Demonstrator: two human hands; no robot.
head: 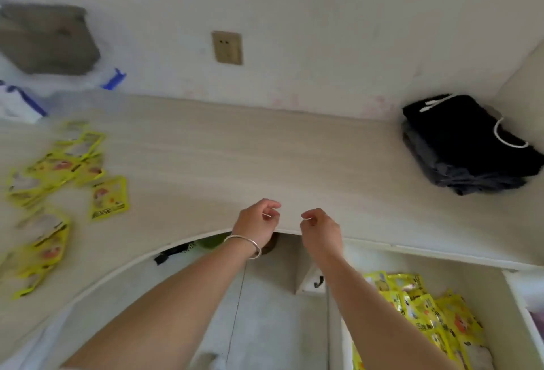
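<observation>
My left hand, with a silver bangle on its wrist, hovers over the front edge of the pale wooden desk. My right hand is beside it, a small gap apart. Both hands have loosely curled fingers and I see nothing held in either. Several yellow snack packets lie scattered on the desk's left part. More yellow packets fill an open white drawer at the lower right, below the desk.
A black bag with a white cord sits at the desk's back right corner. A clear plastic bag with blue trim and a grey object are at the back left. A wall socket is on the wall behind.
</observation>
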